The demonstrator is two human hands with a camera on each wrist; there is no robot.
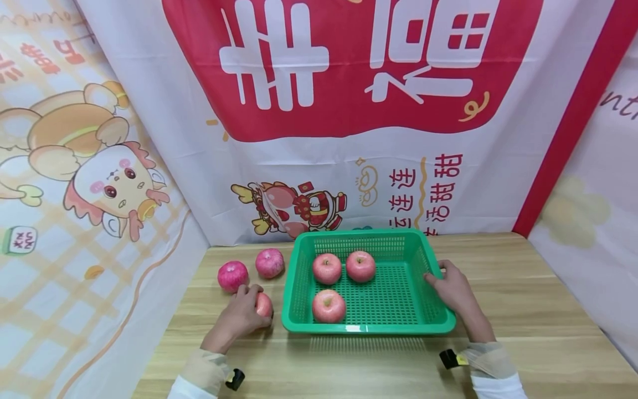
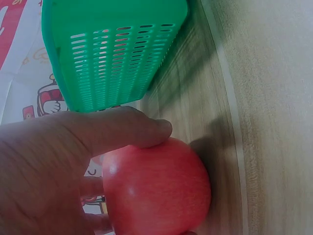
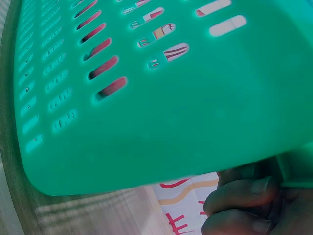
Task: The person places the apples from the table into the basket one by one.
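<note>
My left hand [image 1: 241, 316] curls round a pinkish-red apple [image 1: 263, 305] at the basket's left side. In the left wrist view the thumb lies over the top of this apple [image 2: 156, 188], and its lower edge is cut off. A green plastic basket [image 1: 369, 328] with slotted walls holds three apples, the nearest apple [image 1: 329, 306] at its front left and two behind it. On the basket's right rim, my right hand [image 1: 453, 288] grips with the thumb on the inner side. Its curled fingers [image 3: 239, 196] show under the rim in the right wrist view.
Two darker magenta, streaked round fruits, one fruit [image 1: 232, 276] left of the other fruit [image 1: 269, 262], lie beyond my left hand. The wooden table [image 1: 379, 366] meets a printed cloth backdrop [image 1: 349, 155] behind the basket. Printed cloth also hangs at both sides.
</note>
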